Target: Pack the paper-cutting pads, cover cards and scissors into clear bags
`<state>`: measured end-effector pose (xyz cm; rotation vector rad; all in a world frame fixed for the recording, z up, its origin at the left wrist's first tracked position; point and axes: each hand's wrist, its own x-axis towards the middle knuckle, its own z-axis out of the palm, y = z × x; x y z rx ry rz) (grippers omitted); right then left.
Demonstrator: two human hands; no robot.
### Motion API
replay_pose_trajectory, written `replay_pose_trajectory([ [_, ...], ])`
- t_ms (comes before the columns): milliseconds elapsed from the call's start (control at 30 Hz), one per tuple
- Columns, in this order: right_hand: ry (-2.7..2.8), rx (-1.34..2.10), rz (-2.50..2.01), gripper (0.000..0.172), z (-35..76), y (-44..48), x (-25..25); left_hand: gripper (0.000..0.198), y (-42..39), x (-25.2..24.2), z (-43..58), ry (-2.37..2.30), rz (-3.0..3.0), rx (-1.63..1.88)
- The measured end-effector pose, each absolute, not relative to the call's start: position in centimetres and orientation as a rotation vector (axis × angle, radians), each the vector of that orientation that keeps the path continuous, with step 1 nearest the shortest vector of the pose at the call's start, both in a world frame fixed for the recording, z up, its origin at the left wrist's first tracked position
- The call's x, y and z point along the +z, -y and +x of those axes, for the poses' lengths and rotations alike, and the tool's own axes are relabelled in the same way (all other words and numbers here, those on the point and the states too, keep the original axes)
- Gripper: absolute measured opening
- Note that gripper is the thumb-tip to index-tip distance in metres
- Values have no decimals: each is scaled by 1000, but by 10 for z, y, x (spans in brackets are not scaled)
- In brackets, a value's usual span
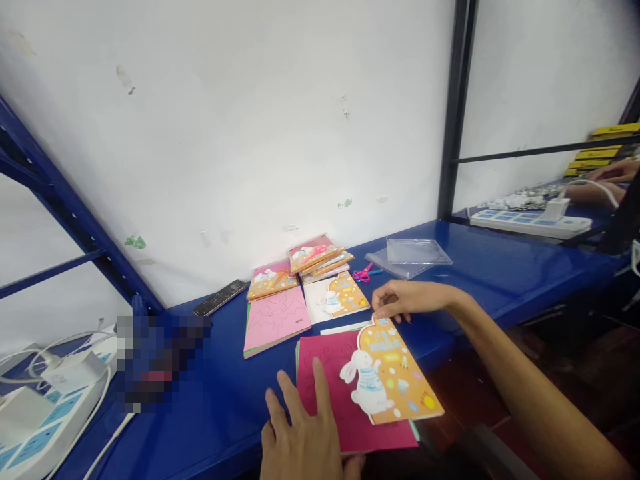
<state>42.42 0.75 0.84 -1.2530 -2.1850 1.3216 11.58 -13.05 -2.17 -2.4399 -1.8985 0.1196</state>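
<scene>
Blue table (210,407) crowded: power strip (63,417) at left, black remote (220,297) near wall, bat-drawing pad (277,317) and rabbit booklets (315,259) just beyond hands, pink scissors (363,273), clear sleeves (419,251) behind. Right hand (403,297) pinching top of orange rabbit cover (400,373), which sits over magenta pad (357,435) at near edge. Left hand (305,433): fingers spread at pad's left side; cannot tell whether clasping.

Left: blue metal frame (75,212); near left, white plastic power strip (64,404) with blue socket panels. Left of centre: slim black rectangular device (220,298). Far right: black metal post (454,113), stacked yellow boxes (595,154).
</scene>
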Motion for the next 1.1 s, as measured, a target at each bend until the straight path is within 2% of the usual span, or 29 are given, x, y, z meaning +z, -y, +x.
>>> replay_pose_trajectory([
  [133,2200,1173,-1338,49,415,6,13,78,133,-15,117,1785,-2424,159],
  [400,2033,1341,-1344,40,404,18,13,75,125,10,130,1707,-2620,117],
  [833,1873,1496,-1187,58,384,20,20,82,125,14,132,1677,-2685,-6],
  [1033,1897,1262,-1115,40,380,14,19,86,122,14,137,1622,-2684,-32],
  [1100,1846,1206,-1135,41,383,16,24,84,122,16,136,1628,-2738,-75],
])
